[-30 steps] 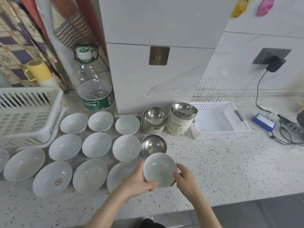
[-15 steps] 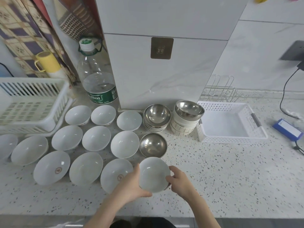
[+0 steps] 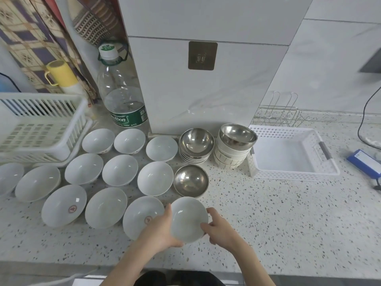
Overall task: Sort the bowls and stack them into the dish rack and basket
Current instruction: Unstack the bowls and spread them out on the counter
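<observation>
A: Which step is the person on?

B: Picking up. Both hands are clamped on one small white bowl at the near edge of the tabletop: the left hand cups its left rim, the right hand pinches its right rim. Whether the bowl is lifted clear or touching the surface cannot be told.

A: And the rest?

B: Most white bowls lie spread out singly on the left, none stacked. A lone steel bowl sits just beyond the held one, with a steel stack and a ribbed white stack farther back.

A: Where does it go?

B: Probably either the dish rack at far left or the basket at right; both look empty, so sorting seems barely begun.

A: What does the move need?

B: Carrying it over the other bowls without clipping their rims, then setting it down level.
</observation>
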`<move>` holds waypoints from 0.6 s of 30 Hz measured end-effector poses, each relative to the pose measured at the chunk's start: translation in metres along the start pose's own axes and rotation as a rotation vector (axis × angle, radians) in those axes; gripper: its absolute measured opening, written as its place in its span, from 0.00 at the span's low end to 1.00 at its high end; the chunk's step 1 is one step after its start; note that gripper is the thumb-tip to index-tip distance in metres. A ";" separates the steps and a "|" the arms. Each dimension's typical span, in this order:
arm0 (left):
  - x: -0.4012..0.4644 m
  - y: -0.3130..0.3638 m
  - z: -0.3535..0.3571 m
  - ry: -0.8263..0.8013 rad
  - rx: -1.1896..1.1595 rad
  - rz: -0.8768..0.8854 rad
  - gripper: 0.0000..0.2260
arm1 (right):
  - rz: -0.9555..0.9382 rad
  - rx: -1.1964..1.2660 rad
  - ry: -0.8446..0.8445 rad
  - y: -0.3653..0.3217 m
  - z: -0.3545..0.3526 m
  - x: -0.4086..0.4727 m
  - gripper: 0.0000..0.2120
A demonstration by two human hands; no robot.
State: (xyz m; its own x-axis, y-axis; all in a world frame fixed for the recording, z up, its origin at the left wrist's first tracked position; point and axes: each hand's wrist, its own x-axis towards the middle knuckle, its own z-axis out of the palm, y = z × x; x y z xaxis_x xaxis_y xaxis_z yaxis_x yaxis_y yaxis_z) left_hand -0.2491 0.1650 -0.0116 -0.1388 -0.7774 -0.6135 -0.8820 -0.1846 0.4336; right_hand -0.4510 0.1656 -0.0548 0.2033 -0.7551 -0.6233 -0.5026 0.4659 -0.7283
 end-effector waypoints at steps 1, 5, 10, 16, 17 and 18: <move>0.000 0.000 0.000 -0.008 -0.013 -0.004 0.47 | 0.002 -0.013 -0.006 -0.001 -0.001 0.000 0.13; 0.007 -0.001 -0.013 0.004 -0.117 0.002 0.48 | 0.016 -0.039 0.072 -0.007 -0.009 0.002 0.15; 0.045 0.018 -0.054 0.247 -0.339 0.033 0.31 | -0.035 -0.066 0.275 -0.026 -0.040 0.009 0.10; 0.100 0.062 -0.096 0.336 -0.530 0.042 0.30 | -0.072 0.030 0.397 -0.060 -0.068 0.030 0.10; 0.107 0.067 -0.100 0.335 -0.514 0.031 0.28 | -0.074 0.039 0.404 -0.064 -0.070 0.034 0.10; 0.113 0.070 -0.103 0.327 -0.495 0.014 0.27 | -0.075 0.044 0.409 -0.067 -0.071 0.037 0.10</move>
State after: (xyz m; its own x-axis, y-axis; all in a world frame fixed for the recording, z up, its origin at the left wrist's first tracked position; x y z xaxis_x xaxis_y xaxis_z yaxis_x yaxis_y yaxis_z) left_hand -0.2804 0.0022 0.0169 0.0662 -0.9122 -0.4044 -0.5552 -0.3704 0.7447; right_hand -0.4700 0.0737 -0.0086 -0.1175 -0.9045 -0.4099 -0.4606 0.4154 -0.7844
